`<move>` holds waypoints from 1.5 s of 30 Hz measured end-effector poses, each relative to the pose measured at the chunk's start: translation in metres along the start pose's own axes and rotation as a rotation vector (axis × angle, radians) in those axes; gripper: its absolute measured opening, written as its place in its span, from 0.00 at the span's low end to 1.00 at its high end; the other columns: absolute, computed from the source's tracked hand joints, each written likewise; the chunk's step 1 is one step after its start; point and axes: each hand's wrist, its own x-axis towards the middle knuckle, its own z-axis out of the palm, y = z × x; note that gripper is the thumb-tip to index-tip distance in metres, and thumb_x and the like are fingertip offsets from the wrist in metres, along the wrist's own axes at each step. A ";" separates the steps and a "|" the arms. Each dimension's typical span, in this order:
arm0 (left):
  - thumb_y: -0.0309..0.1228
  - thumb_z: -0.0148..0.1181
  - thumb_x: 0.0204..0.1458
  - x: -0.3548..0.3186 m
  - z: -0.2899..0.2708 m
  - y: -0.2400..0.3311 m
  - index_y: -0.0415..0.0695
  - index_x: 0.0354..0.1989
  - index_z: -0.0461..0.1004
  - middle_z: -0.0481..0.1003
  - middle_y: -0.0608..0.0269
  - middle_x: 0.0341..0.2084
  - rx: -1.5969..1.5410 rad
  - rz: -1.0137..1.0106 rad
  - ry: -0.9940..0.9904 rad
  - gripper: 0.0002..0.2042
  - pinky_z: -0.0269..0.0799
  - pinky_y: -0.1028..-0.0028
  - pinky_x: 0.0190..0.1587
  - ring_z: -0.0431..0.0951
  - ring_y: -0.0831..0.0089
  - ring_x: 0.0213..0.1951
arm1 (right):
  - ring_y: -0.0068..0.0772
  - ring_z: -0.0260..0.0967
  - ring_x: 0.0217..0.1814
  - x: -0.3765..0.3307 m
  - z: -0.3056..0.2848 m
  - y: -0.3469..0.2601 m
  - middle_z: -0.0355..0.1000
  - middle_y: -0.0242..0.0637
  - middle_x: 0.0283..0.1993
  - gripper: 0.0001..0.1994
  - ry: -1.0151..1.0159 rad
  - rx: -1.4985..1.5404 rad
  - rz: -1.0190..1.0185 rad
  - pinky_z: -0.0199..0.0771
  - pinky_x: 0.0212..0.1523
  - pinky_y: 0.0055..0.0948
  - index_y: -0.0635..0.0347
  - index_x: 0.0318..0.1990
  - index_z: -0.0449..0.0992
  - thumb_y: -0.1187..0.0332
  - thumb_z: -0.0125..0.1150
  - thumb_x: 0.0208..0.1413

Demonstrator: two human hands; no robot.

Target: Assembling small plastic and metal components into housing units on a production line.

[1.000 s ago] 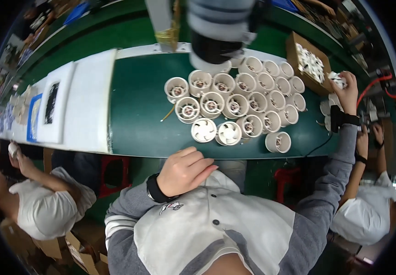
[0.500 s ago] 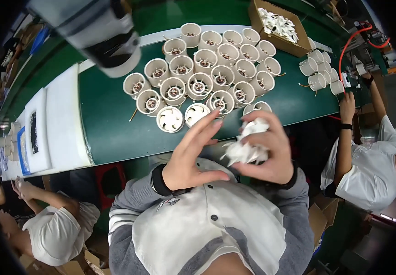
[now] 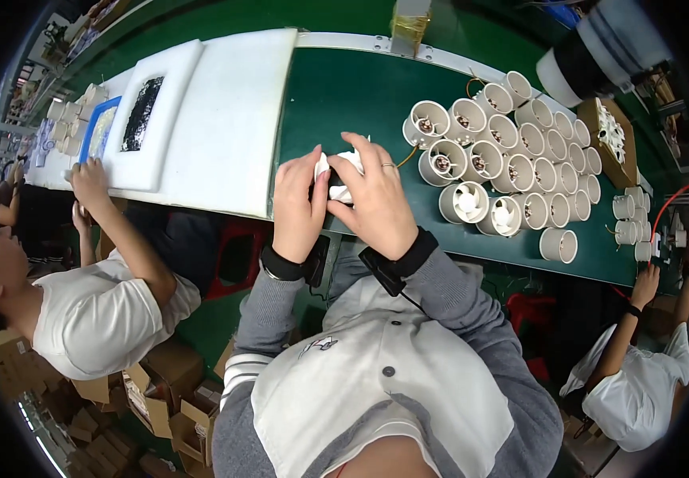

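Note:
My left hand is closed on a small white fan impeller, mostly covered by its fingers. My right hand, bent around more white fan impellers, meets it above the green bench. Fingers hide how many pieces there are. To the right stand several round white fan housings, grouped in rows, with motors and copper windings inside. Two housings at the near left of the group have white blades fitted, such as the bladed housing. One housing lies apart near the bench's front edge.
White foam sheets cover the bench's left part. A cardboard box of white impellers sits at the far right, near a hanging grey cylindrical device. Co-workers sit at left and right. A red hose curves at right.
My view has swung left, so the housings now appear farther right. My left hand, open and empty before, has come together with the right and now grips an impeller.

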 end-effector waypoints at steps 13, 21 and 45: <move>0.20 0.54 0.49 0.024 -0.020 -0.003 0.39 0.43 0.75 0.72 0.53 0.45 0.241 0.209 0.114 0.12 0.68 0.65 0.48 0.69 0.54 0.46 | 0.52 0.47 0.71 0.028 -0.005 0.019 0.52 0.46 0.69 0.27 -0.015 -0.137 -0.097 0.34 0.68 0.60 0.51 0.62 0.63 0.71 0.57 0.52; 0.16 0.53 0.42 0.028 -0.027 -0.001 0.37 0.39 0.76 0.72 0.55 0.39 0.279 0.259 -0.131 0.14 0.69 0.65 0.43 0.69 0.59 0.38 | 0.42 0.67 0.55 -0.005 -0.038 0.011 0.65 0.42 0.56 0.18 0.112 0.120 -0.140 0.66 0.54 0.39 0.57 0.49 0.74 0.79 0.60 0.47; 0.13 0.55 0.36 0.064 -0.046 0.010 0.33 0.26 0.77 0.72 0.49 0.25 0.529 0.327 -0.469 0.08 0.74 0.67 0.34 0.76 0.57 0.28 | 0.44 0.69 0.38 -0.015 -0.032 0.002 0.68 0.41 0.37 0.09 -0.196 -0.329 0.159 0.71 0.36 0.36 0.64 0.35 0.75 0.80 0.60 0.44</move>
